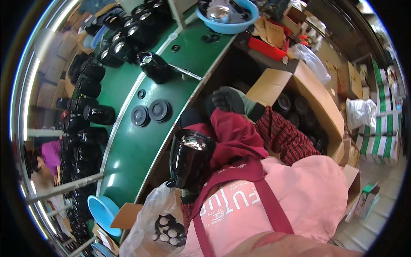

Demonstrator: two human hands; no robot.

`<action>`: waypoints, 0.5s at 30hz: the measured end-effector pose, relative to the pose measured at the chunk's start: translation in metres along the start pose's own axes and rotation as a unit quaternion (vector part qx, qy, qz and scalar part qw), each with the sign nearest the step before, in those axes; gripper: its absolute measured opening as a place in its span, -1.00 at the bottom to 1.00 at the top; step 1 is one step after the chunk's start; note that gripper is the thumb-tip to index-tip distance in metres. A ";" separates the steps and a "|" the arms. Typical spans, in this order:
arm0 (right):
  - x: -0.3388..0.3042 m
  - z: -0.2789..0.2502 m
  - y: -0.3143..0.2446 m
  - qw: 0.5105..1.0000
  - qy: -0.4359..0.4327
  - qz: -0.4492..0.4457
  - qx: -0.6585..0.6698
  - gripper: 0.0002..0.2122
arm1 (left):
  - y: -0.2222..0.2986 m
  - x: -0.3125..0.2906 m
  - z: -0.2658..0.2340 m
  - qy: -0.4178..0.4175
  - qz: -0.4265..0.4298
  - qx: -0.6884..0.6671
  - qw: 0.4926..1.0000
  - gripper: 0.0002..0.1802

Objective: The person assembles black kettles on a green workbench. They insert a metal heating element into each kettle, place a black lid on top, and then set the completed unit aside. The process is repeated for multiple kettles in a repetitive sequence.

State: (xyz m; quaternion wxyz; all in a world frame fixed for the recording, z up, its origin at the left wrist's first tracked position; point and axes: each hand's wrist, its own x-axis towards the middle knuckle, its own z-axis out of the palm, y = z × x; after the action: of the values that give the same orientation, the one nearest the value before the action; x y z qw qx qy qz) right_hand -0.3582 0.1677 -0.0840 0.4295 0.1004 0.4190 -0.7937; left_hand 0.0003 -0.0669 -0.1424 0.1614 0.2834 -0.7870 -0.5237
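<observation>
Step in hand: as I judge it, fetching a part from the cardboard box (319, 100) while a black kettle body (189, 156) waits against the person's chest.
Kettle body: glossy black, shiny metal rim up, tilted, close to the body at the near edge of the green table (141, 141); a dark red cloth (233, 135) drapes over its right side.
Left hand (187, 195): mostly hidden under the kettle body; only a greenish cuff shows below it, so I cannot tell whether the grip is closed on the kettle or merely propping it.
Right hand (229, 99): in a dark glove, reaching far and right toward the open flap of the cardboard box; the fingers look curled, but whether they enclose anything cannot be made out.
Box contents: dark round parts, stacked, right of the gloved hand.
On the table: two black round lids (150, 112) side by side, further kettle bodies in a row to the far left.
Near left: a clear bag of small black-and-white caps (168, 229).
Next move calls for: probably a sure hold on one round part and a steady kettle to seat it on.
</observation>
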 end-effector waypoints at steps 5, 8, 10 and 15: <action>-0.095 0.137 -0.087 0.777 -0.093 -0.488 -0.387 -0.70 | 0.001 0.007 0.008 -0.015 0.007 -0.016 1.000 -0.23; -0.170 0.212 -0.104 0.594 -0.195 -0.658 -0.419 -0.75 | 0.004 0.006 0.008 -0.015 0.009 -0.012 1.000 -0.23; -0.208 0.257 -0.094 0.533 -0.218 -0.714 -0.398 -0.76 | 0.005 0.005 0.009 -0.020 0.008 -0.019 1.000 -0.24; -0.224 0.287 -0.072 0.550 -0.310 -0.709 -0.313 -0.71 | 0.011 -0.009 -0.007 0.023 0.006 -0.026 0.999 -0.25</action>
State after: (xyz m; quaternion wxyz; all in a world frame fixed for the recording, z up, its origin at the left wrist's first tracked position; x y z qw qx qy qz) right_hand -0.2188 0.1062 0.2543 -0.1653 -0.6227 0.4166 -0.6413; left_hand 0.0084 -0.0637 -0.1294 0.1899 0.2859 -0.7709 -0.5365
